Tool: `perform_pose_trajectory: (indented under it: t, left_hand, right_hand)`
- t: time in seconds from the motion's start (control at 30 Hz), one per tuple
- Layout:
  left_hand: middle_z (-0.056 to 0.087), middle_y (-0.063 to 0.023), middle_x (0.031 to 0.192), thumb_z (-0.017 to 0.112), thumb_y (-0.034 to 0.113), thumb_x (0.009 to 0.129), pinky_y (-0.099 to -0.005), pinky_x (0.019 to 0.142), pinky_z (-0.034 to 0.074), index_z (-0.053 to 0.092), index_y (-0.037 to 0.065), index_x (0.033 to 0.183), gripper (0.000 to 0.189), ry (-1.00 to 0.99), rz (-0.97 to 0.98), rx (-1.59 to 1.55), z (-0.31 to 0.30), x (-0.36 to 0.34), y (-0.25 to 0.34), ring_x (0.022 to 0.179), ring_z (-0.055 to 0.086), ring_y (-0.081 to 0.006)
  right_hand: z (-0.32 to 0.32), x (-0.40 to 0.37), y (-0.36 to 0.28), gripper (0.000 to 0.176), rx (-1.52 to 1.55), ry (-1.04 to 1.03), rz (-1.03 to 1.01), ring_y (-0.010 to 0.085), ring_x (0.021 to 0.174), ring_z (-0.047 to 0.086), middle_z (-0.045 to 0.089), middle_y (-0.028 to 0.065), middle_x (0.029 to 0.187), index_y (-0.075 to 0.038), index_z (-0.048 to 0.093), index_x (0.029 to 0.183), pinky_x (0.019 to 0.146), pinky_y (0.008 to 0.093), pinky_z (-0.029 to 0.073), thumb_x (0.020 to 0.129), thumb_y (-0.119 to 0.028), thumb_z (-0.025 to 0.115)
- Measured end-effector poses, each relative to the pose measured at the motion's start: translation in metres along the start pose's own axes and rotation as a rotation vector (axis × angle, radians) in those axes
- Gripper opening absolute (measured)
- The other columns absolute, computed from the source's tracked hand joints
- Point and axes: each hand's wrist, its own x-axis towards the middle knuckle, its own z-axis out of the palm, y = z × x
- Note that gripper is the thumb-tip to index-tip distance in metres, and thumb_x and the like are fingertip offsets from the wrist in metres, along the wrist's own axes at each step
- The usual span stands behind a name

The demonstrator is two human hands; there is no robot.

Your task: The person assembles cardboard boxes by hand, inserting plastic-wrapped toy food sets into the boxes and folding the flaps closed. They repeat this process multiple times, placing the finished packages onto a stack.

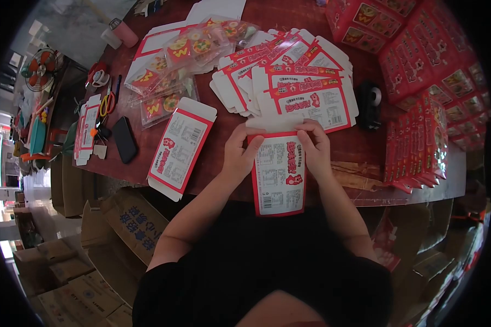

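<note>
Between my hands is a red and white printed carton [280,177], its white end flap raised at the top and its lower end toward my body. My left hand [242,150] grips the carton's upper left corner, thumb on the printed face. At the upper right corner, my right hand [315,144] holds it the same way, fingers behind the flap. Just beyond lies a fanned pile of flat cartons [311,101]. Another carton [183,147] rests on the table left of my hands. Clear packets with printed food pictures [169,101] lie further left.
Filled red boxes stand in a row [417,144] at right, with stacked red boxes [436,60] behind. A black tape dispenser [370,106] stands near them. At left are a phone [125,140], yellow scissors [108,102] and a pink bottle [124,32]. Open cardboard boxes [117,229] sit below the table edge.
</note>
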Motion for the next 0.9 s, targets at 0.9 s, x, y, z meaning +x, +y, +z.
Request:
perform_pose_trajectory:
  t: [0.9]
  left_hand:
    - [0.059,-0.0092,0.1,0.053,0.018,0.092,-0.0274,0.084,0.043,0.056,0.0,0.098,0.019,-0.31,-0.408,-0.209,-0.013,0.01,0.054,0.094,0.053,-0.0114]
  right_hand:
    - [-0.025,0.001,-0.044,0.012,0.094,-0.129,0.388,0.0132,0.091,0.06,0.065,0.0081,0.096,0.002,0.065,0.091,0.083,0.0279,0.048,0.08,0.002,0.063]
